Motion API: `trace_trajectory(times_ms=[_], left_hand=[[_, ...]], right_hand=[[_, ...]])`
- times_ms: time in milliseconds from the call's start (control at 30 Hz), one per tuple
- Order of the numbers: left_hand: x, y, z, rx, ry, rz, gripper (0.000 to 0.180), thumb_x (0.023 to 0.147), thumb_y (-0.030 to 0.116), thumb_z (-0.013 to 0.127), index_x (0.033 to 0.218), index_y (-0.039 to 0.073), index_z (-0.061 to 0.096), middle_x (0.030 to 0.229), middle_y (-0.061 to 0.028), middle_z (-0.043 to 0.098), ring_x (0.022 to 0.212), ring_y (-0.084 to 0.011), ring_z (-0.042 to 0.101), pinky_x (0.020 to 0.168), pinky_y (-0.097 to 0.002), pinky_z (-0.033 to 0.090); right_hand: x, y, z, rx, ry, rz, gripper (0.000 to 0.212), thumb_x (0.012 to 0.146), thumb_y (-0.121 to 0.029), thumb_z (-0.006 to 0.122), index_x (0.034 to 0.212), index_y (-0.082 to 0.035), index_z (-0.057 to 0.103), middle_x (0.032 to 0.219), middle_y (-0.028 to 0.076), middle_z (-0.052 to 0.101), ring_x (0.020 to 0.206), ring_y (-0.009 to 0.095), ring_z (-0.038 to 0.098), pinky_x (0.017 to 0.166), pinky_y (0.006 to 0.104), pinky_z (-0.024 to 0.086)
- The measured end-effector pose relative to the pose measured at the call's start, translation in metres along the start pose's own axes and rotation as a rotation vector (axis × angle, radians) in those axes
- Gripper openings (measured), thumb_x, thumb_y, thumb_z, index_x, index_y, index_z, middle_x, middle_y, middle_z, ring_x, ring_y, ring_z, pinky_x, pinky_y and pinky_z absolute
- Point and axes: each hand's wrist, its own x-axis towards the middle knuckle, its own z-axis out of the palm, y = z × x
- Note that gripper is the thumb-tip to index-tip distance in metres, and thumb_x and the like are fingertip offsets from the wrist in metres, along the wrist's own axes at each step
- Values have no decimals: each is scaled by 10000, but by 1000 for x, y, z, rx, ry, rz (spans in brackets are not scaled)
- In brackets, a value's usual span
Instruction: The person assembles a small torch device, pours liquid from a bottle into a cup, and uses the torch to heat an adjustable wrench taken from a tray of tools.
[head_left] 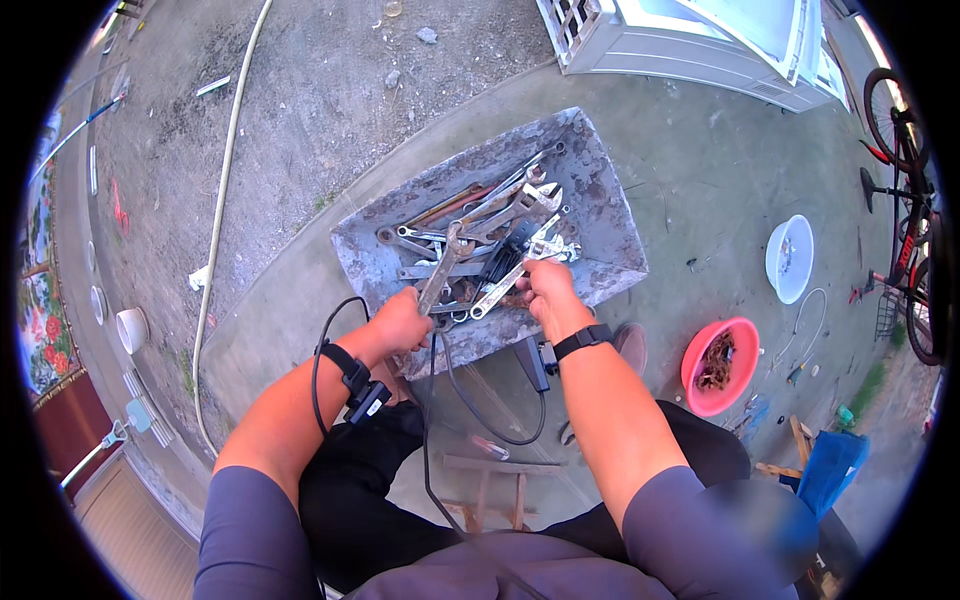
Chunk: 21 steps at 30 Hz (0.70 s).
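Note:
A worn grey metal bin [610, 205] full of wrenches stands tilted across my view, in front of my knees. My left hand [402, 322], at its near left side, is closed round the handle of a rusty adjustable wrench [441, 275], whose head points away from me. Over the near right part of the bin, my right hand [549, 288] grips a shiny silver adjustable wrench [497, 292]. Its fingers are partly hidden beneath. Between and beyond my hands lie several loose spanners, a large adjustable wrench [535, 204] and a black bundle [503, 262].
To the right are a red basin [745, 385] with brown scraps and a white basin [776, 262] with small pieces. A bicycle [905, 215] stands at the far right. A pale hose [222, 200] runs along the left. Black cables [430, 430] hang between my arms.

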Motion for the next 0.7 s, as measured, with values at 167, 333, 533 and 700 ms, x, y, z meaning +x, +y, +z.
trace_trajectory(times_ms=[167,333,533,700], left_hand=[[-25,17,0,-136,64,74,308,834,40,597,1092,-62,464,785,-136,630,599,-197,654,497,-338,528],[-66,59,-12,-183,227,313,260,846,26,589,1075,-37,483,746,-92,621,585,-147,619,507,-298,502],[-203,120,-8,-221,418,906,201,952,87,572,1123,7,501,819,-38,610,702,-94,603,625,-252,492],[-264,80,25,-260,197,1034,123,1009,165,559,1030,45,556,794,2,566,699,-69,543,623,-245,451]], right_hand=[[-24,-9,-27,-110,-137,-428,169,898,-102,628,1056,-43,628,842,21,625,614,99,532,548,254,425],[-98,-49,-39,4,-424,-471,184,973,-225,584,1098,-91,597,885,-2,624,753,107,599,712,285,509],[-208,-94,-76,77,-719,-584,191,1008,-276,542,1000,-85,533,767,42,620,540,139,581,502,281,492],[-310,-71,-116,26,-841,-586,287,1027,-348,485,983,-72,549,694,56,589,476,130,510,461,267,423]])
